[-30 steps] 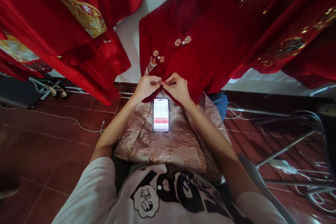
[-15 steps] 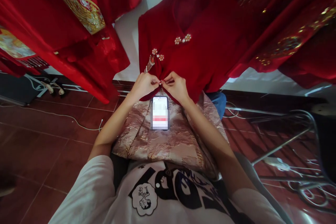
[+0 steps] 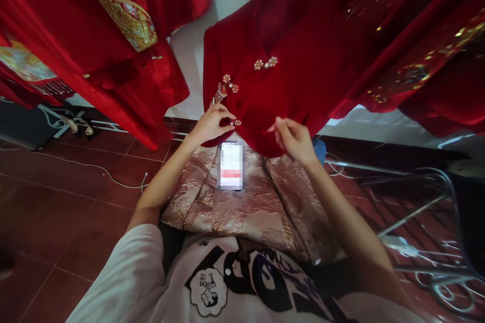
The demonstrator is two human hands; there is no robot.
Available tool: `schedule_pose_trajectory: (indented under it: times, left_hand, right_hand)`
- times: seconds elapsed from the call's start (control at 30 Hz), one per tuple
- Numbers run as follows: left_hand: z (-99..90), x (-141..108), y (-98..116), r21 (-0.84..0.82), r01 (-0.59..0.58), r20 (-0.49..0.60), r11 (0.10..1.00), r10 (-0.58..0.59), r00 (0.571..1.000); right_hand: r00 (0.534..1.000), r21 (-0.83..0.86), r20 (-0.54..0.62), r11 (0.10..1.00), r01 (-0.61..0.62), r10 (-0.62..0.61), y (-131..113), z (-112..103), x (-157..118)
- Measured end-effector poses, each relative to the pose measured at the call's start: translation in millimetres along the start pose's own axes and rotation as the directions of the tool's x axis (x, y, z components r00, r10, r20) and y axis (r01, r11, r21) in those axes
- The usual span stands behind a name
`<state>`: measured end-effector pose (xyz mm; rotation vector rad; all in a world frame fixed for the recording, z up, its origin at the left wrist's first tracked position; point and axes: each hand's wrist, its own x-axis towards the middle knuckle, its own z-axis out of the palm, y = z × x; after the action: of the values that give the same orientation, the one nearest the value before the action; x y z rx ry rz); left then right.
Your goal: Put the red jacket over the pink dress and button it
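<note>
A red velvety garment (image 3: 253, 106) hangs down in front of me, its lower edge over my lap. Pearl-and-gold flower fasteners (image 3: 273, 62) sit near its neckline, and a tasselled one (image 3: 222, 92) lies lower left. My left hand (image 3: 212, 122) is closed in a pinch at the garment's edge, at a small beaded flower fastener (image 3: 237, 122). Off to the right, my right hand (image 3: 294, 139) is raised in front of the cloth, thumb and fingers together; anything between them is too small to make out.
A phone (image 3: 231, 166) with a lit screen lies on the pinkish brocade cloth (image 3: 242, 212) over my lap. Red garments with gold decoration (image 3: 125, 15) hang left and right. A metal-framed chair (image 3: 413, 212) stands at right; a white cable (image 3: 102, 169) crosses the tiled floor.
My right hand has pulled away from the left to the right, leaving the small flower fastener in sight. The left hand stays at the garment's edge.
</note>
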<state>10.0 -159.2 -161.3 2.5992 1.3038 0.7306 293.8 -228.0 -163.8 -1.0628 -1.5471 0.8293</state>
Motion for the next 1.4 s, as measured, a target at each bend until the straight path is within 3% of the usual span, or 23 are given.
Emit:
schedule_pose_trajectory:
  times: [0.1,0.2,0.5,0.67,0.9,1.03,1.13,1.2,1.3,1.4]
  left_hand:
    - [10.0,0.1,5.7,0.101,0.088,-0.028,0.991,-0.085,0.996]
    - [15.9,0.7,7.6,0.185,0.091,-0.037,0.979,-0.085,0.996]
    - [-2.0,-0.3,13.4,0.242,-0.198,0.029,0.950,0.197,0.980]
    - [-11.2,3.6,24.0,0.142,-0.211,0.018,0.967,0.210,0.977]
    - [-12.3,2.7,17.2,-0.016,-0.066,-0.076,0.998,0.065,0.995]
    - [-2.7,-0.5,13.0,-0.033,-0.012,-0.132,0.999,0.008,0.991]
    - [8.8,7.8,12.9,-0.112,0.096,-0.237,0.989,-0.121,0.964]
    - [15.1,22.7,9.5,-0.280,0.206,-0.258,0.938,-0.280,0.925]
    - [18.1,54.0,-2.6,-0.570,0.350,-0.126,0.743,-0.501,0.856]
    - [14.5,80.3,-15.0,-0.694,0.417,-0.005,0.586,-0.583,0.812]
  right_hand:
    - [1.000,-0.005,0.000,1.000,-0.031,0.031,-0.9,-12.5,-14.9]
    - [0.998,0.051,-0.017,0.997,-0.063,0.064,0.9,-9.5,-14.3]
    - [0.992,0.077,0.074,0.991,-0.108,0.102,3.6,30.3,-23.9]
    - [0.989,0.064,0.134,0.996,-0.067,0.058,-3.1,35.3,-27.3]
    - [0.985,0.004,0.162,0.998,-0.062,0.061,-3.2,38.5,-31.0]
    - [0.978,-0.042,0.205,0.999,-0.016,0.025,-7.6,42.5,-35.0]
    - [0.970,-0.060,0.241,0.998,0.018,-0.003,-11.0,43.2,-36.0]
    - [0.968,-0.059,0.249,0.998,0.026,-0.010,-11.2,42.4,-35.6]
    - [0.973,-0.058,0.230,0.998,0.027,-0.013,-9.2,40.9,-34.6]
    - [0.976,-0.060,0.219,0.998,0.023,-0.010,-8.0,39.9,-34.0]
